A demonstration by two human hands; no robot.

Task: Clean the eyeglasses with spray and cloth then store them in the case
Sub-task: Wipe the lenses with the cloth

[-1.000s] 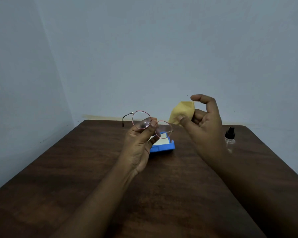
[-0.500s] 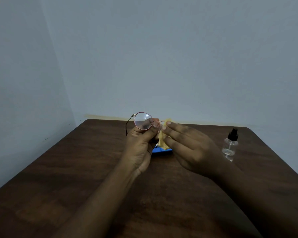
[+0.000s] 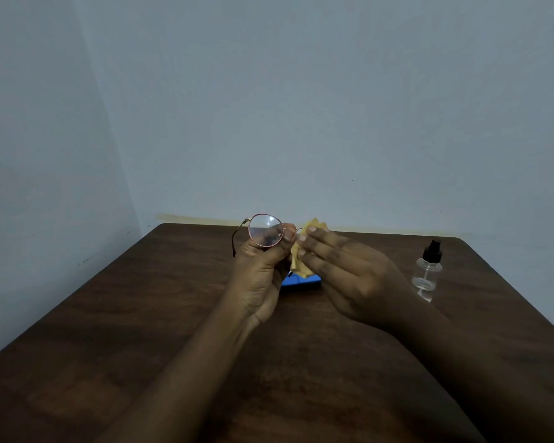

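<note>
Round eyeglasses (image 3: 265, 230) with a thin reddish frame are held up above the table. My left hand (image 3: 260, 270) pinches them at the bridge, thumb and fingers on the frame. The left lens shows; the right lens is hidden under a yellow cloth (image 3: 301, 251). My right hand (image 3: 343, 270) holds that cloth around the right lens, fingers stretched along it. The blue case (image 3: 304, 281) lies on the table behind my hands, mostly hidden. A clear spray bottle (image 3: 426, 273) with a black cap stands at the right.
The dark wooden table (image 3: 141, 314) runs up to a pale wall at the back and on the left. The spray bottle stands near the table's right edge.
My right hand has brought the yellow cloth from the air at the right onto the right lens and now covers it. The glasses stay about where they were.
</note>
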